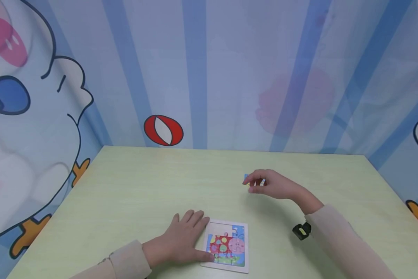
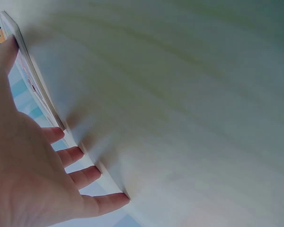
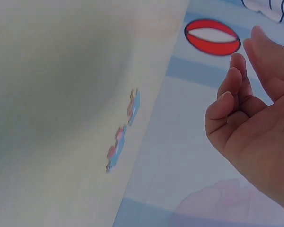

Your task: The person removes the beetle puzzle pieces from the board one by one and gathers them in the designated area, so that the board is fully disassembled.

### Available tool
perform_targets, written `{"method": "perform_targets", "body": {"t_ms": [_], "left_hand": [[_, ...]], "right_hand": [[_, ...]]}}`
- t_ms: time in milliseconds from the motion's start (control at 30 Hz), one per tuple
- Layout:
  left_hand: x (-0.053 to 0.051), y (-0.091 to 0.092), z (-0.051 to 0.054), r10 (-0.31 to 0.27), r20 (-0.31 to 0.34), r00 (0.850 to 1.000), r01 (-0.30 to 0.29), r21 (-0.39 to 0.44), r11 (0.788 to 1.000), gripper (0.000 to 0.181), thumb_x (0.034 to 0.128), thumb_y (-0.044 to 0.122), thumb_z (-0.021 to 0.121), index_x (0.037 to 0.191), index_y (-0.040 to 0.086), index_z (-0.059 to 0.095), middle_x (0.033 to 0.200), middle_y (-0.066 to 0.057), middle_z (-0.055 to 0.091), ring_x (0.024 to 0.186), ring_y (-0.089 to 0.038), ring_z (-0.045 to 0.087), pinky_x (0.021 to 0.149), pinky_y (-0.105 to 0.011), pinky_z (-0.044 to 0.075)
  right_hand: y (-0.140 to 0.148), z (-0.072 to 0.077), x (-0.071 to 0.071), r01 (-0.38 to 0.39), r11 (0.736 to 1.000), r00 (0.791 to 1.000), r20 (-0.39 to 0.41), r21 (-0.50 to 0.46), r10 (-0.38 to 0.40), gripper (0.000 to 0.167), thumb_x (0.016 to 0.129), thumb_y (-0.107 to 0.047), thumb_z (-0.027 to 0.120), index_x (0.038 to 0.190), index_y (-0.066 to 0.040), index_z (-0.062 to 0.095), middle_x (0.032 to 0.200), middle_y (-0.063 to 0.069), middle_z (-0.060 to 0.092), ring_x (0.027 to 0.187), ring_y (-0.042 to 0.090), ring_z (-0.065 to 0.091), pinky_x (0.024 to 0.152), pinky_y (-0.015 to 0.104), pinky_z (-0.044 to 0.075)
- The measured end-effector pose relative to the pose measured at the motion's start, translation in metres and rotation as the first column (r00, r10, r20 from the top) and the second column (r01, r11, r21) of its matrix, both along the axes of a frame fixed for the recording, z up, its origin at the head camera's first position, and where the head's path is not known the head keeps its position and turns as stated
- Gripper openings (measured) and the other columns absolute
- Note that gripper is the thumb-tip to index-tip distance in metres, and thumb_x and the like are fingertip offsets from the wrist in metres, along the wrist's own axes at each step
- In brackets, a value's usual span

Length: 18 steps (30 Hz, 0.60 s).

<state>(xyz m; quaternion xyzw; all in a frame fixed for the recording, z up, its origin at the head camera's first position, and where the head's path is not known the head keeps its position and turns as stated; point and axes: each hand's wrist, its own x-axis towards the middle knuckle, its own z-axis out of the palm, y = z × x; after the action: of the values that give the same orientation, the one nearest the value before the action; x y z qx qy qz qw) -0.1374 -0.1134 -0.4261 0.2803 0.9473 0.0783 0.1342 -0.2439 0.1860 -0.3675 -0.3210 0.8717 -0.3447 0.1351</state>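
A small jigsaw puzzle in a white-rimmed tray (image 1: 246, 248) lies near the front of the table. Its fitted pieces show a pink and red spotted picture with blue and green; the upper left is bare. My left hand (image 1: 181, 242) lies with spread fingers at the tray's left side, its thumb on the lower left rim. Farther back, my right hand (image 1: 273, 185) hovers with bent fingers, thumb and index apart, nothing seen between them. Two loose puzzle pieces, one upper (image 3: 133, 107) and one lower (image 3: 116, 149), lie on the table; in the head view the right hand partly covers them.
The pale yellow-green table (image 1: 153, 182) ends at a striped blue backdrop (image 1: 226, 77). Printed cartoon figures and a red-and-white ball (image 1: 163, 130) decorate it. A black band with a buckle (image 1: 302, 231) hangs at the right wrist.
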Motion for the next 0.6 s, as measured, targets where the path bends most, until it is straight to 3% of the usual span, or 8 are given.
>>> {"method": "perform_targets", "body": {"t_ms": [167,467,600], "left_hand": [[-0.001,0.001,-0.001,0.002,0.003,1.0,-0.002,-0.005,1.0,0.102,0.0769,0.082,0.047,0.149,0.012,0.033,0.155,-0.012,0.029,0.141,-0.037,0.025,0.104,-0.069,0.024],[-0.001,0.001,-0.002,0.004,0.004,1.0,-0.004,-0.009,1.0,0.102,0.0765,0.083,0.046,0.149,0.012,0.033,0.155,-0.012,0.029,0.141,-0.037,0.025,0.104,-0.069,0.024],[-0.001,0.001,-0.002,-0.002,-0.012,1.0,0.002,-0.009,1.0,0.102,0.0767,0.082,0.047,0.149,0.011,0.034,0.154,-0.012,0.03,0.14,-0.036,0.026,0.103,-0.069,0.025]], "right_hand": [[-0.008,-0.004,0.014,-0.05,0.999,0.998,0.026,0.021,0.049,0.024,0.093,-0.017,0.065,0.114,-0.005,0.066,0.096,-0.002,0.06,0.085,0.013,0.053,0.069,0.027,0.046],[-0.016,-0.023,0.031,-0.124,0.992,0.99,0.063,0.001,0.124,0.024,0.088,-0.015,0.07,0.11,-0.007,0.068,0.099,0.007,0.063,0.086,0.01,0.053,0.068,0.025,0.045],[-0.021,-0.031,0.037,-0.127,0.992,0.986,0.111,0.02,0.124,0.026,0.085,-0.02,0.075,0.109,-0.011,0.069,0.096,0.003,0.062,0.087,0.012,0.052,0.072,0.025,0.045]]}}
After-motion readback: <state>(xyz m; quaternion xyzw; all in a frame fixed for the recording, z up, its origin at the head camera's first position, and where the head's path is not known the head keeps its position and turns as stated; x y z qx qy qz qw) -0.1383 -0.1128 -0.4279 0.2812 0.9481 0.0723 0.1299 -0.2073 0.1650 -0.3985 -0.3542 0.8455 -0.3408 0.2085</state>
